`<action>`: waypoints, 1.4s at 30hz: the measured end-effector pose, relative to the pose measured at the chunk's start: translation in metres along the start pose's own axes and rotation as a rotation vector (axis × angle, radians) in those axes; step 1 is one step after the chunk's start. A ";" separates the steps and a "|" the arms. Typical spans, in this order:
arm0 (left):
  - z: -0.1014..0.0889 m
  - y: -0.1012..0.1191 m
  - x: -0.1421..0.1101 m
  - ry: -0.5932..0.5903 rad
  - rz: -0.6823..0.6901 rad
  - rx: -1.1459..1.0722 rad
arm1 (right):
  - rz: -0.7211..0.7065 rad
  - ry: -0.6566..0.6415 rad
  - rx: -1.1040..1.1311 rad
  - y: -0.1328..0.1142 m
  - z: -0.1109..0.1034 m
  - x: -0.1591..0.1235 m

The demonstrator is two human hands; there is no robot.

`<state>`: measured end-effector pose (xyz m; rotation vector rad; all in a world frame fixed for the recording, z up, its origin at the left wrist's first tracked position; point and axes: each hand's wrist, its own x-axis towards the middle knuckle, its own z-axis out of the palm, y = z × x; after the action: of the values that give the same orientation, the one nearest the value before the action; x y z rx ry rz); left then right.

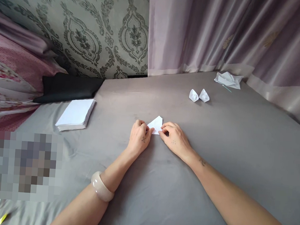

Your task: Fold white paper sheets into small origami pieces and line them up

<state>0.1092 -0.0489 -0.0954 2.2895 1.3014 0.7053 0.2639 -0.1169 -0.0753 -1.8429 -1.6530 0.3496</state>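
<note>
Between my two hands is a small folded sheet of white paper (pixel 156 124), with a pointed corner at its top right. My left hand (pixel 140 135) pinches its left edge, thumb on top and fingers curled. On the opposite side, my right hand (pixel 173 136) grips the right edge between thumb and fingertips. The folded paper is low over the grey cloth surface; its underside is hidden. A pale bangle (pixel 102 187) circles my left forearm.
A thick stack of white paper (pixel 75 113) lies at the left, beside a black cloth-like item (pixel 69 88). Two small folded paper boats (pixel 193 95) stand at the back right. Farther right is a pile of folded white paper (pixel 228 79) near a thin greenish stick (pixel 227 88). Curtains (pixel 209 31) hang behind.
</note>
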 end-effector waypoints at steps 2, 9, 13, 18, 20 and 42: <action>0.001 0.000 0.000 0.007 0.007 0.023 | 0.002 -0.005 -0.003 0.000 0.000 0.000; 0.003 0.001 0.002 0.017 0.026 0.065 | -0.007 -0.011 -0.036 0.000 0.001 -0.001; 0.002 0.002 0.002 0.023 0.039 0.087 | -0.040 0.002 -0.068 0.001 0.002 -0.002; 0.000 0.002 0.002 0.002 0.037 0.097 | -0.120 -0.054 -0.067 0.006 -0.004 -0.003; -0.001 0.002 0.002 -0.002 0.033 0.099 | -0.184 -0.107 -0.068 0.009 -0.007 -0.003; -0.005 0.057 -0.047 -0.147 0.233 0.603 | -0.437 -0.202 -0.266 0.013 -0.018 -0.012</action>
<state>0.1238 -0.1165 -0.0686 2.9401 1.3177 0.2110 0.2822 -0.1338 -0.0715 -1.6015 -2.2740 0.1334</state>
